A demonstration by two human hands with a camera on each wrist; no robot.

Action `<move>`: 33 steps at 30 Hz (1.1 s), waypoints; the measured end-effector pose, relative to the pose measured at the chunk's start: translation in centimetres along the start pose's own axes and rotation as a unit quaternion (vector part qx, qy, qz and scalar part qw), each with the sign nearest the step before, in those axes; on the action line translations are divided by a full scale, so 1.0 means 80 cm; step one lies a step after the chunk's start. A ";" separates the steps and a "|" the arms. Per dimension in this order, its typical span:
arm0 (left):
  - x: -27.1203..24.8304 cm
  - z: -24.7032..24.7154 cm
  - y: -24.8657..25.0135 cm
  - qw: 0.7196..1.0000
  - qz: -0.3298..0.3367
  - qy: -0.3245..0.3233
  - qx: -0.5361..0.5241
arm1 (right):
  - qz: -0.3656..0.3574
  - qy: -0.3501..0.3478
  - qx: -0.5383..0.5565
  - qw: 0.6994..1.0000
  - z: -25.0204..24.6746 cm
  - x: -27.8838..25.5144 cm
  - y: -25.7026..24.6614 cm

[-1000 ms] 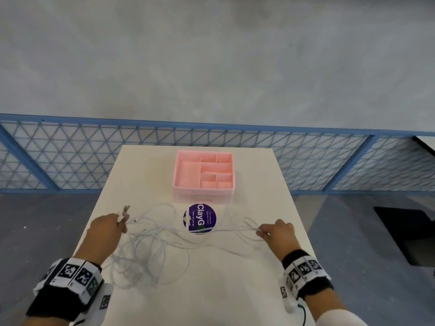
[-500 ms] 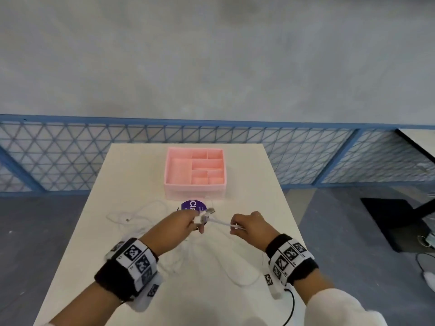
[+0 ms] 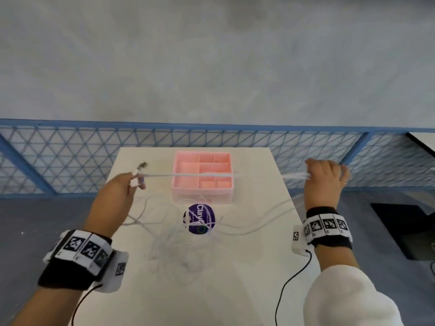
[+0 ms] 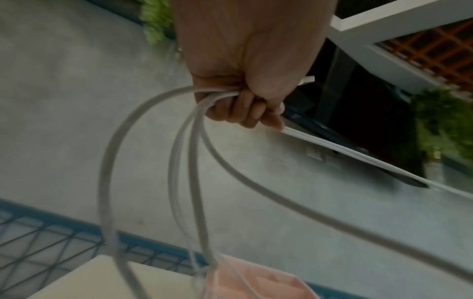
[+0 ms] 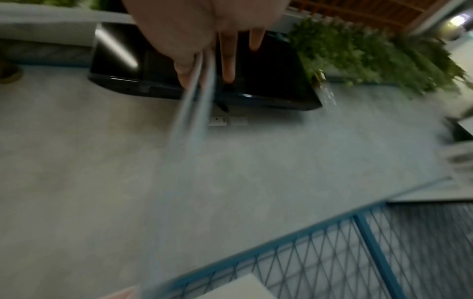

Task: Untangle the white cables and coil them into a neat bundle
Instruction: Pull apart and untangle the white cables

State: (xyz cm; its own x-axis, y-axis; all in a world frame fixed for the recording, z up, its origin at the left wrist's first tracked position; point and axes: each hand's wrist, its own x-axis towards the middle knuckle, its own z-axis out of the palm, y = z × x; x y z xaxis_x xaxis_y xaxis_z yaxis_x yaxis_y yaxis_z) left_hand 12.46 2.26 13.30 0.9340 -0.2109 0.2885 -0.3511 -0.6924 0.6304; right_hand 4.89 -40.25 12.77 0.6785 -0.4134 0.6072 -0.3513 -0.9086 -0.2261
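Above the pink organizer (image 3: 203, 176), white cables (image 3: 188, 175) run taut between the hands. Left hand (image 3: 117, 196) fist-grips several strands, clear only from its wrist; right hand (image 3: 323, 182) pinches two, other fingers straight. Slack lies on table (image 3: 211, 290).

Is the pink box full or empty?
Empty, apparently: the pink box's visible compartments show bare pink floors, though stretched white cables cross in front of it.

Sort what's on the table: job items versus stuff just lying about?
Job: white cables, gripped by left hand and right hand, the rest tangled on the table.
Lying about: pink organiser tray, purple ClayG lid.
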 end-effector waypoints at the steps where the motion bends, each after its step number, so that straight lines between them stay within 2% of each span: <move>1: -0.001 -0.005 -0.010 1.000 -0.020 0.010 0.017 | 0.020 -0.049 0.068 0.996 0.002 -0.005 0.005; 2: -0.005 -0.007 -0.024 0.998 -0.040 0.009 0.046 | 0.056 -0.144 0.159 0.975 0.009 -0.015 0.008; 3: -0.010 -0.008 -0.040 0.995 -0.068 -0.006 0.072 | 0.105 -0.258 0.237 0.931 0.018 -0.028 0.009; 4: -0.015 -0.008 -0.058 0.990 -0.106 -0.029 0.087 | 0.148 -0.359 0.269 0.881 0.029 -0.042 0.013; 5: -0.022 -0.008 -0.072 0.983 -0.144 -0.053 0.100 | 0.165 -0.439 0.265 0.843 0.039 -0.058 0.015; 6: -0.027 -0.007 -0.088 0.975 -0.176 -0.075 0.111 | 0.157 -0.491 0.235 0.824 0.049 -0.073 0.018; 7: -0.033 -0.008 -0.099 0.968 -0.199 -0.089 0.122 | 0.136 -0.519 0.210 0.818 0.057 -0.086 0.021; 9: -0.040 -0.013 -0.110 0.961 -0.222 -0.098 0.135 | 0.080 -0.531 0.172 0.826 0.070 -0.104 0.024; 11: -0.042 -0.018 -0.108 0.958 -0.220 -0.101 0.153 | 0.017 -0.535 0.155 0.830 0.078 -0.106 0.026; 12: -0.042 -0.022 -0.106 0.961 -0.206 -0.103 0.152 | -0.014 -0.518 0.135 0.845 0.079 -0.103 0.027; 13: -0.041 -0.029 -0.100 0.965 -0.189 -0.108 0.148 | -0.033 -0.474 0.121 0.872 0.075 -0.096 0.028; 15: -0.038 -0.049 -0.092 0.968 -0.152 -0.113 0.162 | -0.035 -0.325 0.072 0.942 0.058 -0.072 0.040; 17: -0.033 -0.074 -0.087 0.973 -0.130 -0.090 0.167 | -0.009 -0.199 0.019 0.980 0.035 -0.050 0.052; 18: -0.028 -0.082 -0.089 0.976 -0.122 -0.079 0.163 | 0.002 -0.167 0.033 0.985 0.024 -0.043 0.052; 19: -0.024 -0.083 -0.089 0.977 -0.124 -0.079 0.155 | 0.031 -0.185 0.092 0.978 0.017 -0.038 0.047; 21: -0.021 -0.066 -0.098 0.973 -0.144 -0.125 0.127 | 0.117 -0.289 0.257 0.915 0.017 -0.037 0.024; 22: -0.021 -0.049 -0.110 0.967 -0.159 -0.160 0.117 | 0.152 -0.326 0.302 0.883 0.019 -0.043 0.011; 23: -0.025 -0.032 -0.113 0.956 -0.186 -0.195 0.115 | 0.162 -0.350 0.318 0.866 0.024 -0.050 -0.001; 25: -0.034 0.002 -0.120 0.941 -0.222 -0.232 0.104 | 0.135 -0.374 0.317 0.861 0.033 -0.065 -0.017; 27: -0.037 0.029 -0.099 0.943 -0.202 -0.240 0.109 | 0.067 -0.388 0.282 0.875 0.034 -0.074 -0.029; 29: -0.039 0.053 -0.053 0.948 -0.133 -0.261 0.122 | -0.002 -0.412 0.265 0.872 0.026 -0.079 -0.050; 31: -0.042 0.077 0.001 0.963 -0.007 -0.267 0.040 | -0.069 -0.445 0.280 0.848 0.010 -0.086 -0.082; 33: -0.049 0.099 0.053 0.949 0.102 -0.297 -0.029 | -0.109 -0.468 0.310 0.821 -0.002 -0.091 -0.109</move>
State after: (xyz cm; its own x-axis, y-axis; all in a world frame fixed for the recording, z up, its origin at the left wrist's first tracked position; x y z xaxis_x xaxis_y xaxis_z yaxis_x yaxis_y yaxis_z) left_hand 7.82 -5.37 9.13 0.7137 -0.6995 -0.0373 -0.5155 -0.5605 0.6481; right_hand 2.89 -29.29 10.42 0.9818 0.1608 -0.1008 0.0423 -0.7033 -0.7096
